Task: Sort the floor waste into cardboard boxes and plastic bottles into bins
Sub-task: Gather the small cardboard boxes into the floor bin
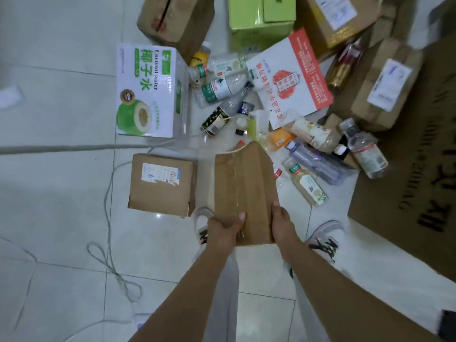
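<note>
Gripping box (243,191) at frame centre: left hand (223,230) and right hand (283,223) fingers clamp its near end, long axis pointing away from them.

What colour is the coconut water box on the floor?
The coconut water box is white with green lettering and a green coconut picture, seen in the head view.

Place: you are standing indoors, in a room of a home or a small storeroom; you cannot tell which.
Floor: shiny pale square floor tiles (61,206) with thin dark lines between them.
Boxes: a white and green coconut water box (148,90), a plain brown cardboard box with a white label (161,183) and a bright green cardboard box (261,18) lie around.
Bottles: clear empty plastic bottles (222,87) lie in a heap.
Cable: a thin grey cord (108,243) loops over the tiles.
</note>
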`<state>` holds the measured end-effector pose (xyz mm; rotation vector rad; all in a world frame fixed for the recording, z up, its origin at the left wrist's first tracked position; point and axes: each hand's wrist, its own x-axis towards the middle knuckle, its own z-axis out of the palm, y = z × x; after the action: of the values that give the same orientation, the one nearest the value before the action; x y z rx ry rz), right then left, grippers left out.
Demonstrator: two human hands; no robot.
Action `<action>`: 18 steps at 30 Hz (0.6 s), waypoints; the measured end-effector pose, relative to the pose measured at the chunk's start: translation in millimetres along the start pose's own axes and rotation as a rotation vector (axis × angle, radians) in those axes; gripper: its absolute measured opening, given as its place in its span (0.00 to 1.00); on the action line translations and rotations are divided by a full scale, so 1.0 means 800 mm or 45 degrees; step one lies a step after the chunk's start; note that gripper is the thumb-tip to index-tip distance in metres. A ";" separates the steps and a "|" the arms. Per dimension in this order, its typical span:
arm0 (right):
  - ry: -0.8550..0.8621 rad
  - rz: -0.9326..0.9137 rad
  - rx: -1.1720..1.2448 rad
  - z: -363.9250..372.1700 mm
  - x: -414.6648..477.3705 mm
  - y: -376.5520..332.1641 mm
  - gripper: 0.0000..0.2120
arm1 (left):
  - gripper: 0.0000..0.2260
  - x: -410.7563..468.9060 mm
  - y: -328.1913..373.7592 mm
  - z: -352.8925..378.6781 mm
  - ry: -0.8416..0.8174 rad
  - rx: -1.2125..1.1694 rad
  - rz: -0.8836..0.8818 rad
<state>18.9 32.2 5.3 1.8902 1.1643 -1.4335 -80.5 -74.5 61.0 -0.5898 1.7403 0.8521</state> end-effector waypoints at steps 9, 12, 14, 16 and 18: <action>0.178 -0.303 0.361 -0.161 -0.138 0.003 0.22 | 0.28 -0.148 0.041 0.087 -0.184 0.096 0.241; 0.259 -0.429 0.488 -0.207 -0.162 -0.016 0.34 | 0.29 -0.184 0.089 0.117 -0.173 0.212 0.360; 0.316 -0.516 0.534 -0.234 -0.177 -0.034 0.36 | 0.29 -0.205 0.127 0.129 -0.175 0.272 0.474; 0.342 -0.574 0.571 -0.259 -0.197 -0.057 0.38 | 0.27 -0.232 0.169 0.137 -0.207 0.299 0.588; 0.350 -0.669 0.633 -0.286 -0.223 -0.085 0.37 | 0.26 -0.261 0.213 0.144 -0.259 0.259 0.704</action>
<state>64.7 188.9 254.7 2.2769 1.6437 -1.9254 -71.1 118.3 281.5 0.1248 1.7951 1.0510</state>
